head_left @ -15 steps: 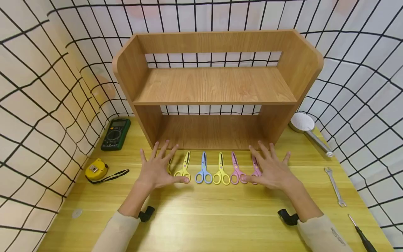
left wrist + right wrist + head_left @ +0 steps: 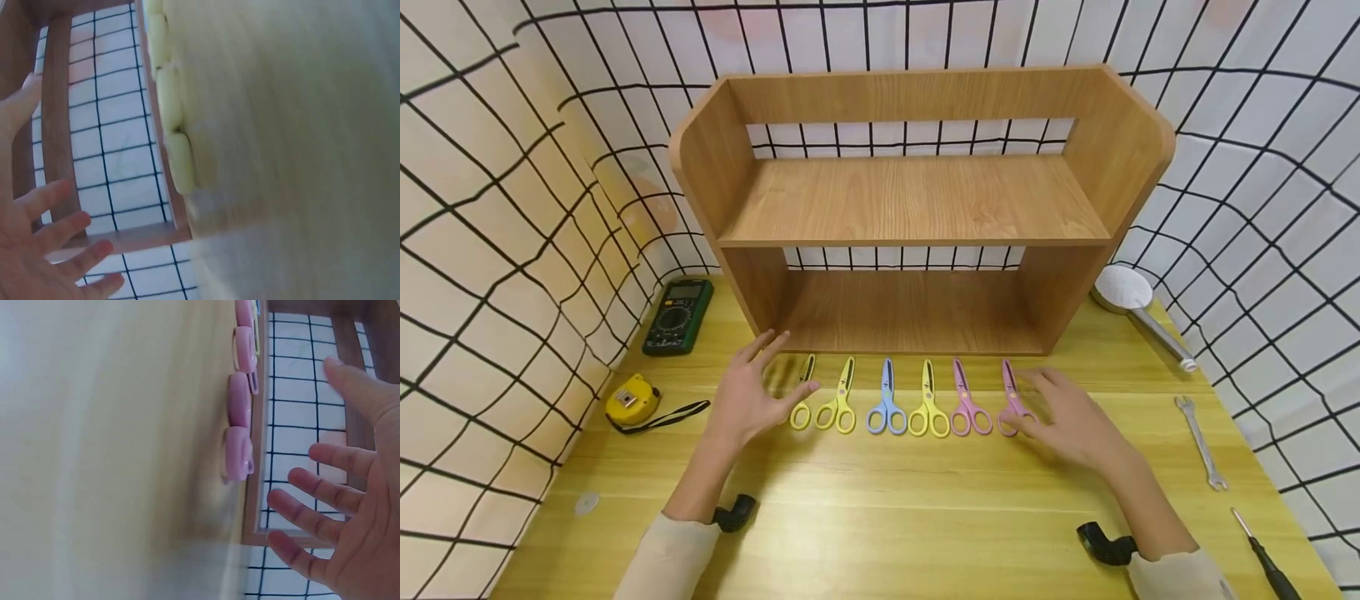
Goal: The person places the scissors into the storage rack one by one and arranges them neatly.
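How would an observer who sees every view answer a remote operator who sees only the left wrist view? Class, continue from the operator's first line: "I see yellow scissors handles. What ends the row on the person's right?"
Observer: A pink pair of scissors.
Operator: Where is the right hand?
Observer: In the head view, the right hand is beside that pair, its thumb overlapping the handles; I can't tell whether it touches them.
Operator: What tools lie farther right?
Observer: A wrench, with a screwdriver nearer the person.
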A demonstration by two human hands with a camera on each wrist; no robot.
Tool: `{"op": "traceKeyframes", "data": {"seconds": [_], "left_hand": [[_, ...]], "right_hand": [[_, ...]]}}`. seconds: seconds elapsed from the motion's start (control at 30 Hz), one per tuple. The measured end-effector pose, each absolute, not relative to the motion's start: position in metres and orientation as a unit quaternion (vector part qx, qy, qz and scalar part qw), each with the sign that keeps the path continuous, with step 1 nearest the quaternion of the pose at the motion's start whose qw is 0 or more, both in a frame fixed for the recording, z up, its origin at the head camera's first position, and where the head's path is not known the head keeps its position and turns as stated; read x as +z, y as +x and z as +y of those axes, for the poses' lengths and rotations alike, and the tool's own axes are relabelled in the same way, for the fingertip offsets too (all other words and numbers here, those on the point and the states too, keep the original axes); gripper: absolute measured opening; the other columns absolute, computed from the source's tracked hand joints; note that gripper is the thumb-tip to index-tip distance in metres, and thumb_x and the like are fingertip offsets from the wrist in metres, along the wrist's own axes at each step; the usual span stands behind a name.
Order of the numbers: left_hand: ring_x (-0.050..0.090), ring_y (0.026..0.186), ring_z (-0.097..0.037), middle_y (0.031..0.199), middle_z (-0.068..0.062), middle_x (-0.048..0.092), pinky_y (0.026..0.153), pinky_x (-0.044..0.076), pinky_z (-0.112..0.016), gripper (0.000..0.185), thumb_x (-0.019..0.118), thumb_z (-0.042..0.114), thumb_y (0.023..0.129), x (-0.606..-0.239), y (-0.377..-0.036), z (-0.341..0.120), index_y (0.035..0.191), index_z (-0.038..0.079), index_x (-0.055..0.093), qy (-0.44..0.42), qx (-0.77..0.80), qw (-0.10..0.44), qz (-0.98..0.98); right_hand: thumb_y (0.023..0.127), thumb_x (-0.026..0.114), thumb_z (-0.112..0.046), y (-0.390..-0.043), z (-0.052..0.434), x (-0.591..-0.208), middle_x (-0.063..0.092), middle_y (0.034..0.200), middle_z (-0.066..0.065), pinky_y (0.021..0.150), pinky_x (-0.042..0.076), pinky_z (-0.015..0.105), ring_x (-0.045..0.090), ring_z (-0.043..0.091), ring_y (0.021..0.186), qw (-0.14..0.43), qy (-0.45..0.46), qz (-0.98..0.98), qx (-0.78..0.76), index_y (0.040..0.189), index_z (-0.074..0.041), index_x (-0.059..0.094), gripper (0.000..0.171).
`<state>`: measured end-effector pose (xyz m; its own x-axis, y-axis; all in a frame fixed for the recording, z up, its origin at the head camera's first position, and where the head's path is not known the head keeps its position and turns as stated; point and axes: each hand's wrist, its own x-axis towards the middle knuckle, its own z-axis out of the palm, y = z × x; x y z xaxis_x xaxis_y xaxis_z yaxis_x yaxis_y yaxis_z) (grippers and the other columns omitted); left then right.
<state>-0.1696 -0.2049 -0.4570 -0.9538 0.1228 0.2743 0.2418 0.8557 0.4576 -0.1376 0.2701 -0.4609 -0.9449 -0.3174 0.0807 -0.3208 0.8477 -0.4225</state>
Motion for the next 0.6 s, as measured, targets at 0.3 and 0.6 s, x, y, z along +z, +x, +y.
{"op": "traceKeyframes", "data": {"seconds": [0.3, 0.6], "left_hand": [[0.062, 0.127, -0.043, 0.143, -0.02, 0.062, 0.103, 0.051, -0.057, 0.079, 0.082, 0.051, 0.084, -0.464, -0.182, -0.223, 0.145, 0.006, 0.059, -0.021, -0.364, 0.216, -0.906], [0.067, 0.121, -0.036, 0.135, -0.017, 0.068, 0.096, 0.056, -0.052, 0.059, 0.078, 0.036, 0.092, -0.468, -0.203, -0.231, 0.141, 0.008, 0.063, 0.032, -0.479, 0.229, -0.847]], "right_hand": [[0.092, 0.076, -0.044, -0.124, 0.28, -0.478, 0.064, 0.117, 0.01, 0.085, 0.052, 0.043, 0.06, 0.022, 0.101, -0.018, 0.146, -0.954, 0.263, 0.141, -0.002, 0.059, 0.066], [0.087, 0.083, -0.028, -0.128, 0.278, -0.481, 0.059, 0.095, 0.003, 0.073, 0.044, 0.03, 0.051, 0.016, 0.084, -0.022, 0.148, -0.951, 0.271, 0.125, 0.0, 0.069, 0.049]]}}
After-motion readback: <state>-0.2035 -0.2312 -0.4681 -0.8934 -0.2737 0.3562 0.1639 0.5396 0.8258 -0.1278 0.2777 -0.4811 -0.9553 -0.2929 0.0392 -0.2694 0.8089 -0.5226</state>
